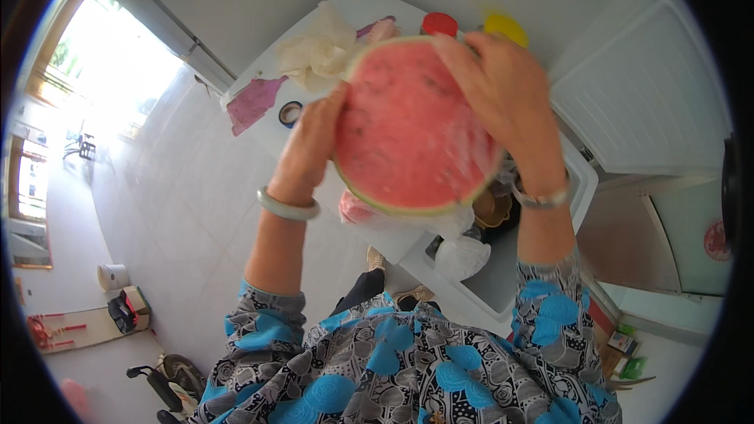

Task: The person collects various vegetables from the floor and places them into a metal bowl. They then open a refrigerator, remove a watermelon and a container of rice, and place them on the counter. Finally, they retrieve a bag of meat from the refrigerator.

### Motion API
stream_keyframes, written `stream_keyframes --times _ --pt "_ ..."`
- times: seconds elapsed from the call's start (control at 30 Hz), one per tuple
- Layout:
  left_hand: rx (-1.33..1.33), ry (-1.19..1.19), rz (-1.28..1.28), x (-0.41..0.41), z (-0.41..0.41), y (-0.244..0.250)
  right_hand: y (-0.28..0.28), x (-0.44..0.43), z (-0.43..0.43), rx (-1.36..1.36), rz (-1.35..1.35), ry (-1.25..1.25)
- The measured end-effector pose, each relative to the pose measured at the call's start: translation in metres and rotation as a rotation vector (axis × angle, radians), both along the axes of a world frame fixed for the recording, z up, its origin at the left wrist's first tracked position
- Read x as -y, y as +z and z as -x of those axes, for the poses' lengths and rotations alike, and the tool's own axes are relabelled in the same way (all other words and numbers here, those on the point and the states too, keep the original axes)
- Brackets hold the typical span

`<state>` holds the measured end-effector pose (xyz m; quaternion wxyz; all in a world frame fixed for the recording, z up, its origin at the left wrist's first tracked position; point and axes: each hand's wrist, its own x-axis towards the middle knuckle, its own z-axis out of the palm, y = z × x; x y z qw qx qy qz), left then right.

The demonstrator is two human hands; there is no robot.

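Note:
A cut half of a watermelon (412, 126) is held up in front of me, its red flesh facing the camera and a thin green rind round the edge. A shiny film appears to lie over part of the right side of the flesh. My left hand (318, 135) grips the rind at the left, thumb on the rim. My right hand (506, 88) holds the upper right edge, its fingers partly over the rim and blurred. Under the melon lies a clear plastic bag (383, 215) with something pinkish red in it.
On the white counter (259, 70) behind are a cream cloth or bag (318, 50), a purple cloth (256, 103), a roll of tape (290, 113), a red lid (440, 24) and a yellow round object (505, 29). A grey sink (495, 282) at right holds a white plastic bag (462, 258).

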<state>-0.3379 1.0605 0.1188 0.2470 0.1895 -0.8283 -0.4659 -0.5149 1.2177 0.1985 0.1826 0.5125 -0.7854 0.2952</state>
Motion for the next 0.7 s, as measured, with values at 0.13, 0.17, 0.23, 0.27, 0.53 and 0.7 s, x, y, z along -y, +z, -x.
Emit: stream_keyframes --times 0.13,0.17,0.23,0.27,0.53,0.7 --pt "-0.019 0.319 -0.667 0.044 0.001 0.021 0.008 0.080 0.015 0.218 -0.116 0.098" --pt "-0.018 0.340 -0.683 0.061 -0.001 0.016 0.002 0.099 0.020 0.248 -0.096 0.128" --pt "-0.005 0.353 -0.700 0.079 0.004 0.019 -0.002 0.132 0.033 0.296 -0.172 0.135" --pt "-0.001 0.329 -0.703 0.083 0.012 0.022 -0.004 0.141 0.042 0.312 -0.212 0.123" --pt "-0.006 0.242 -0.632 0.115 0.029 -0.003 -0.046 0.182 0.063 0.387 -0.182 0.172" --pt "0.062 0.117 -0.449 0.122 0.033 -0.018 -0.077 0.184 0.091 0.020 -0.111 0.339"
